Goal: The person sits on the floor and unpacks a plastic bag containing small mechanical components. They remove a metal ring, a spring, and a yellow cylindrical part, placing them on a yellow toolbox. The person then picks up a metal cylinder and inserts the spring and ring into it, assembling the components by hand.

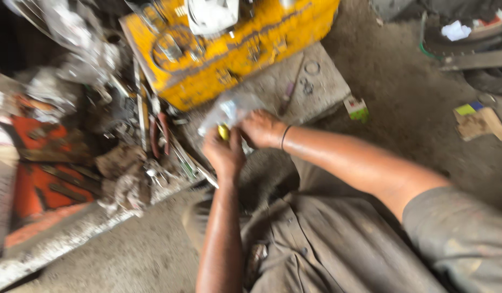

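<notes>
My left hand pinches a small yellow piece between thumb and fingers, closed tight around it, and my right hand is curled shut on the clear plastic bag just beyond my knuckles; the picture is blurred, so how each fingertip sits I cannot tell exactly. The bag bunches up right above my fingers, touching both hands. I judge it light, soft and crinkly, likely slippery, so it wants a hold at the gathered neck rather than the loose belly, and the yellow piece looks small and hard, easy to drop, best kept pinched at its middle. Past my fingertips sits a yellow machine housing, big and close. To the left of my left hand lies a crowd of metal hand tools and a dirty rag, near enough to snag the bag. Further left is an orange tray. Beyond my right fingers a concrete slab carries a small metal ring. Off to the right, well apart, a small green and white box rests on the dirt floor.
</notes>
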